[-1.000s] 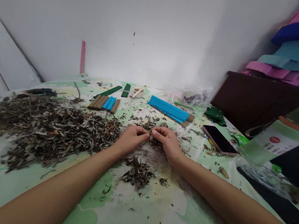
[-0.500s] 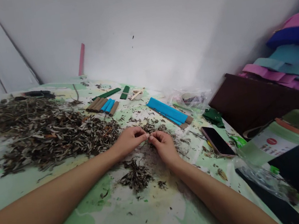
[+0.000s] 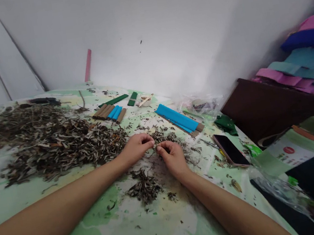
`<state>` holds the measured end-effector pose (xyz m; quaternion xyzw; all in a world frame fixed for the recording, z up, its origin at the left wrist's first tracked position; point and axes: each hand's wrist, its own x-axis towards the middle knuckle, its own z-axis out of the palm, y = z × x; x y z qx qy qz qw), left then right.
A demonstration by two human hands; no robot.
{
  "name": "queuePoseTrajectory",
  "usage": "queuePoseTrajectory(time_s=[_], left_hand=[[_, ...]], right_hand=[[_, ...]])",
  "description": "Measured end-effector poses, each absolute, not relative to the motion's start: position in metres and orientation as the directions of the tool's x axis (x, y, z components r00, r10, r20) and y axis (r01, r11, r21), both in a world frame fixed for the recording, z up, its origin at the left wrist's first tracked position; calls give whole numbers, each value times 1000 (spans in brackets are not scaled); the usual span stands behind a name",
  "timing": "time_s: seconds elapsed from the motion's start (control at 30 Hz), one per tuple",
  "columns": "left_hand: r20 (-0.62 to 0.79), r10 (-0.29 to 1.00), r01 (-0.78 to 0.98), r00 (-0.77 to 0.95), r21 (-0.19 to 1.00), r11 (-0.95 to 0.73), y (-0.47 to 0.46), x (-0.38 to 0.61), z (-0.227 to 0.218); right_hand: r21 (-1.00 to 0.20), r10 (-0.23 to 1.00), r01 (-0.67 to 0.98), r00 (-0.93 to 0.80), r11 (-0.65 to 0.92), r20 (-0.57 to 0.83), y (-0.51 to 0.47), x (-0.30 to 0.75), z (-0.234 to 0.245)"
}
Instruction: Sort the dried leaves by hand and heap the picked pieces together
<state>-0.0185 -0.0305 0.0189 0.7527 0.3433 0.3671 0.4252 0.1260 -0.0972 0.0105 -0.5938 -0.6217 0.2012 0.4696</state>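
Over a scatter of crumbled dry leaves, my left hand is closed in a pinch, thumb against forefinger. My right hand pinches just to the right of it, with a small gap between the fingertips. Whatever the fingers hold is too small to make out. Nearer to me lies a small heap of dry leaves, with a tiny clump beside it. A large pile of dry, curled leaves spreads to the left of my left hand.
Behind my hands lie brown and blue rolls, green strips and a blue sheet. Scissors and a phone are to the right, near a greenish container. A pink strip leans on the wall.
My fingertips, touching or nearly so before, are now slightly apart. The view has shifted a little.
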Motion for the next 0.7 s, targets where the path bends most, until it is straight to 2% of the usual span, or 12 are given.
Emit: queuePoseTrajectory(time_s=[0.17, 0.7], left_hand=[[266, 855, 185, 445, 907, -379, -28, -20, 19], [254, 781, 171, 571, 893, -416, -33, -19, 19]], right_hand=[[-803, 922, 552, 147, 225, 359, -98, 126, 11], [-851, 909, 474, 213, 225, 359, -95, 128, 6]])
